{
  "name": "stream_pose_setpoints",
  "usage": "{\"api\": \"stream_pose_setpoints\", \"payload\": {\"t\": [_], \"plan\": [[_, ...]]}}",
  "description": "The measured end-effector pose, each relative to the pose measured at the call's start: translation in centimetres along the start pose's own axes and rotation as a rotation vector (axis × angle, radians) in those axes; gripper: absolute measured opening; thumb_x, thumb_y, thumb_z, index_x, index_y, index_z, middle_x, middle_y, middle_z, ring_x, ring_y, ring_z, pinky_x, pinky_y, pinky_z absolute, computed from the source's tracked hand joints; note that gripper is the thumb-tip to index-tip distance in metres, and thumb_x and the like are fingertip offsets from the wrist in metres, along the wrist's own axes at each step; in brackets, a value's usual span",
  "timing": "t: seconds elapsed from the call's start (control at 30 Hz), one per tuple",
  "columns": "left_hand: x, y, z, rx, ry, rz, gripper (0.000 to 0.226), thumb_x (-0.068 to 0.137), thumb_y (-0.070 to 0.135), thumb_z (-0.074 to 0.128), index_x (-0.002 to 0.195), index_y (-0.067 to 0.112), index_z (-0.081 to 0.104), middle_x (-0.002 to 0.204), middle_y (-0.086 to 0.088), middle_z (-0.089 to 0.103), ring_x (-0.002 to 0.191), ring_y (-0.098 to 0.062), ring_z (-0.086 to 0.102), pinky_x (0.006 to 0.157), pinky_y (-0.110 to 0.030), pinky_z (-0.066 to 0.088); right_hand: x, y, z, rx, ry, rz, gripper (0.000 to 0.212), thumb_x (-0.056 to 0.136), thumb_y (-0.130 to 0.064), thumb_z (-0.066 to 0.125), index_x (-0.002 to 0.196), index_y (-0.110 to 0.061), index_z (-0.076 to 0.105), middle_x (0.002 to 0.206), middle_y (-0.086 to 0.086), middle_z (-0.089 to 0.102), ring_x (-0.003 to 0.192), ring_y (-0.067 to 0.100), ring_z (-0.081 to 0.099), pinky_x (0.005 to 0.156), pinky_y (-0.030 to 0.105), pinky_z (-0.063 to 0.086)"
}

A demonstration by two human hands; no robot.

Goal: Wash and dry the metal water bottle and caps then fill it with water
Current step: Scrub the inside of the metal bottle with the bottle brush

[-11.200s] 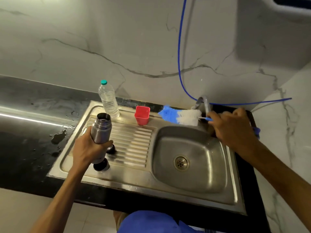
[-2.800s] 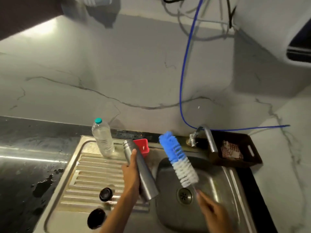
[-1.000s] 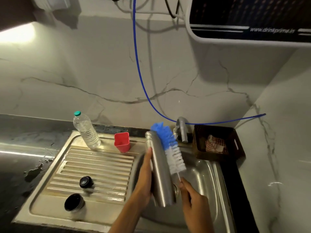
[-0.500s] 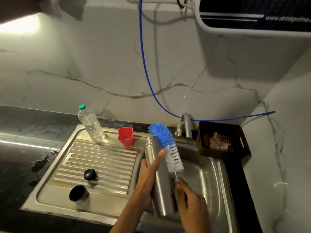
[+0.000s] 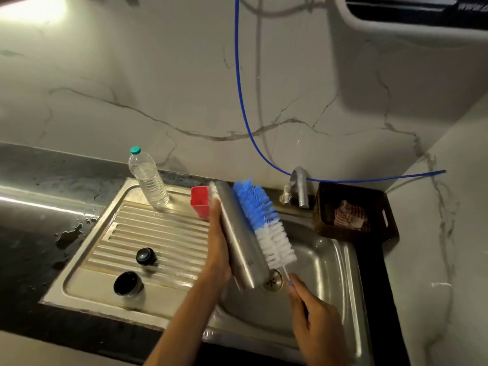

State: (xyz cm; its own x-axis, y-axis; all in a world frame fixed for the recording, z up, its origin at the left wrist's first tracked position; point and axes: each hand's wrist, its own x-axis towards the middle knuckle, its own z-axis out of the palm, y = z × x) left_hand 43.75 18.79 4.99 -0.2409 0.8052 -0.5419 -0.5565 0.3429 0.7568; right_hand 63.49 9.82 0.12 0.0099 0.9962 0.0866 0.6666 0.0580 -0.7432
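Metal water bottle [image 5: 239, 233] slants over the sink basin [image 5: 330, 273], long axis running from lower right up to the left, mouth end away from the person. Left hand [image 5: 219, 249] wraps its left flank. Along its right side lies the bottle brush [image 5: 264, 223], touching, its handle pinched by the right hand [image 5: 314, 320]. Leftward, both black caps [image 5: 128, 283] sit on the drainboard [image 5: 163, 233]. At far right, the brown basket [image 5: 353, 215] holds a checked cloth [image 5: 350, 215].

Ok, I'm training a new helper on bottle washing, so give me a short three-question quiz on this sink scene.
1. True or false: the brush is inside the metal bottle.
2. Which hand holds the bottle: A left hand, B right hand?
3. How many caps lie on the draining board?

Key: 1 false, it lies against the outside. 2 A. 3 two, the second nearer the front edge.
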Motion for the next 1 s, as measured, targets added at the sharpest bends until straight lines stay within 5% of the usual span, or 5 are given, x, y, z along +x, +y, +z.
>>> {"api": "stream_pose_setpoints", "payload": {"t": [0.33,0.67,0.77,0.9,1.0], "plan": [[-1.4,-3.7,-1.0,-0.031,-0.156,-0.089,0.08,0.099,0.075,0.032,0.137,0.014,0.066,0.126,-0.019,0.073,0.111,-0.033,0.073,0.09,-0.043,0.061,0.8,-1.6,1.7,-0.061,-0.055,-0.065,0.041,0.099,-0.027,0.062,0.136,-0.045,0.058,0.094,-0.015,0.076,0.077,0.003,0.07,0.067,0.019,0.052],[1.5,0.3,-4.6,-0.313,0.12,0.026,0.055,0.094,0.053,0.065,0.129,0.01,0.065,0.111,-0.014,0.077,0.101,-0.031,0.075,0.097,-0.048,0.058,-0.4,-3.2,3.6,0.032,-0.001,-0.11,0.031,0.1,-0.028,0.062,0.13,-0.025,0.07,0.092,-0.015,0.077,0.076,-0.008,0.069,0.067,0.006,0.048],[1.5,1.4,-6.9,-0.329,0.141,0.024,0.043,0.095,0.049,0.064,0.114,0.01,0.066,0.087,-0.009,0.076,0.08,-0.023,0.075,0.085,-0.041,0.061,0.5,-3.4,3.7,0.018,-0.081,-0.041,0.032,0.098,-0.029,0.061,0.129,-0.03,0.069,0.058,-0.021,0.062,0.05,-0.006,0.056,0.052,0.011,0.042],[4.2,5.7,-12.3,-0.184,0.199,0.081,0.056,0.091,0.064,0.056,0.112,0.014,0.07,0.089,-0.006,0.073,0.076,-0.02,0.071,0.071,-0.033,0.057,-1.5,-4.1,3.6,-0.037,-0.11,-0.067,0.033,0.096,-0.048,0.055,0.127,-0.047,0.067,0.095,-0.023,0.075,0.072,-0.016,0.065,0.062,0.013,0.049],[3.8,6.0,-13.5,-0.016,0.061,0.0,0.052,0.099,0.058,0.05,0.121,0.016,0.07,0.102,-0.008,0.08,0.086,-0.024,0.077,0.076,-0.036,0.059,-1.5,-6.5,6.8,-0.01,-0.102,-0.052,0.035,0.097,-0.049,0.055,0.124,-0.037,0.072,0.078,-0.015,0.074,0.061,-0.017,0.059,0.059,0.009,0.045]]}}
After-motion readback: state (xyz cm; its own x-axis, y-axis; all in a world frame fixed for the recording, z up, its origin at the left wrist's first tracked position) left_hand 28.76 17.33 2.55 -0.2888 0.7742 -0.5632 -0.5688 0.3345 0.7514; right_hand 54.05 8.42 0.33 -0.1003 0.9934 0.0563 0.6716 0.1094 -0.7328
